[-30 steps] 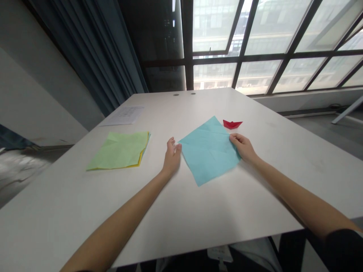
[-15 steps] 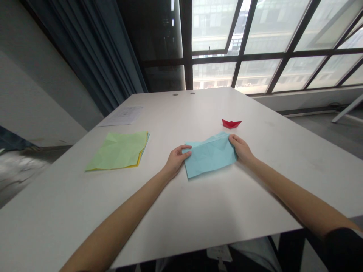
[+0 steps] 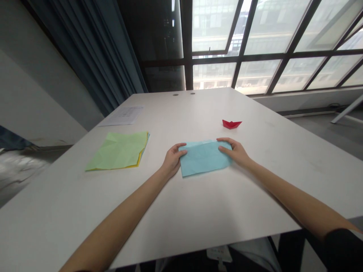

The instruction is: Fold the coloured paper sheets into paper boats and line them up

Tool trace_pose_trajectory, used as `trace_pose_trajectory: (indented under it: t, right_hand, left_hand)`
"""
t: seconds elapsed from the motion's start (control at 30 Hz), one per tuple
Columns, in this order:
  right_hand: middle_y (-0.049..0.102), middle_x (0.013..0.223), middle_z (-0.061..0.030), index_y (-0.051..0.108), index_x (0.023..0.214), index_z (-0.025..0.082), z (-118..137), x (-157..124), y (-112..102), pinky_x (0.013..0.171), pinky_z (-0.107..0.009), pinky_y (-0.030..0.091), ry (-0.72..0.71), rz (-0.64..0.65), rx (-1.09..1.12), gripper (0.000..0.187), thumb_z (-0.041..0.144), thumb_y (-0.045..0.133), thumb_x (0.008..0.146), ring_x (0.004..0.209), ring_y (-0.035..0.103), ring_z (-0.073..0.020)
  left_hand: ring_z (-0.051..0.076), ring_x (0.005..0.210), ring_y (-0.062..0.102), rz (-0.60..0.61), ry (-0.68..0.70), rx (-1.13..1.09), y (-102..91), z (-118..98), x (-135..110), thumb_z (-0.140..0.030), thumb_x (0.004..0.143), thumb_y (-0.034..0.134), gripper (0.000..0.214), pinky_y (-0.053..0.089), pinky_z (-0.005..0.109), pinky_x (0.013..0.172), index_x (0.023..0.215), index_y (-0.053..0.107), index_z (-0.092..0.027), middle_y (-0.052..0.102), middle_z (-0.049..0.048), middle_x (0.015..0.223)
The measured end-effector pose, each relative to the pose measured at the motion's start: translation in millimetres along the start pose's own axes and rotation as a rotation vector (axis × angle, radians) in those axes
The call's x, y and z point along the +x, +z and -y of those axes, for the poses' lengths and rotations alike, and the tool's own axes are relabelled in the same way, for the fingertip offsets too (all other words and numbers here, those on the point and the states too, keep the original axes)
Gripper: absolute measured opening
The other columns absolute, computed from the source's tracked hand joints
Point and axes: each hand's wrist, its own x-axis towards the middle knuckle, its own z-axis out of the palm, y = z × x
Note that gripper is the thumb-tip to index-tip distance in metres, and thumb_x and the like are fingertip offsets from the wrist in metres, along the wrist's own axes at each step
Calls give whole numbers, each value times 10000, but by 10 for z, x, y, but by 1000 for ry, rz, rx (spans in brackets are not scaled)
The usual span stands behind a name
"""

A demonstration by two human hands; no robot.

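A light blue sheet of paper, folded over into a rectangle, is between my two hands above the white table. My left hand grips its left edge, thumb on the near face. At the right end, my right hand has the paper between thumb and fingers, with the fingers along the upper edge. A second layer of the blue paper shows slightly past the top edge. Beyond my right hand sits a small red paper boat.
On the left lies a stack of coloured paper, green on top with yellow and blue edges beneath. Farther back is a printed white sheet. Two round cable holes mark the table's far end, near the windows. A blue curtain hangs at left.
The blue paper has shifted slightly left and its layers lie more evenly together. My right hand has moved left, its fingers now reaching over the upper edge; my left hand moved slightly left.
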Motion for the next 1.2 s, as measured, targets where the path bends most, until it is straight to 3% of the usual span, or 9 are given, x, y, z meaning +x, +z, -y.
trace_pose_trajectory:
  t: [0.13,0.27,0.37,0.53,0.63,0.77,0.97,1.2]
  right_hand:
    - [618,808,-11,471,1223,247,6,-9,19,631,-328,496,-1,2,25,592,449,632,691,691,574,-180]
    - [603,1044,-57,498,1190,237,42,-14,28,763,-357,492,-86,-17,39,566,433,652,682,878,579,-216]
    - [545,1188,-75,491,1194,230,64,-22,34,838,-376,469,-103,-18,51,572,423,660,683,1006,542,-241]
    - [555,1181,-75,522,1161,224,33,-18,45,855,-366,461,-139,-43,70,533,399,677,683,1036,535,-239]
    - [561,1169,-67,529,1156,236,17,-14,48,828,-347,473,-160,-71,81,527,382,689,676,1009,546,-228]
    - [596,1099,-60,553,1127,238,41,-23,42,750,-325,496,-126,-78,90,512,392,698,661,912,578,-209]
    - [624,740,6,638,962,217,32,-20,55,587,-263,472,-12,-96,193,367,371,716,638,629,561,-129]
    - [622,714,3,657,938,197,53,-26,178,611,-279,473,112,-85,381,396,370,744,593,639,568,-131]
  left_hand:
    - [90,601,562,34,-13,14,28,-18,-23,-208,556,740,512,464,215,596,1037,577,-145,613,-4,726]
    - [90,597,572,22,28,15,46,-32,-42,-246,597,742,717,475,214,608,1245,436,-204,613,-23,696]
    - [88,566,568,42,9,32,46,-39,-48,-273,618,736,705,480,213,611,1252,437,-194,606,-28,640]
    - [86,563,571,21,6,6,31,-39,-37,-251,609,745,709,480,201,595,1249,445,-198,634,-15,665]
    - [94,585,581,23,-27,3,25,-37,-22,-251,596,749,599,479,206,592,1155,541,-190,651,-2,695]
    - [101,610,582,27,-16,80,0,-19,7,-261,584,749,362,471,212,611,914,670,-134,664,22,710]
    - [123,647,606,-11,15,83,-22,-10,35,-213,574,749,435,491,271,679,996,659,-158,688,44,784]
    - [157,699,639,25,-108,-136,122,-72,-30,-134,525,768,496,518,318,734,1004,644,-152,691,60,795]
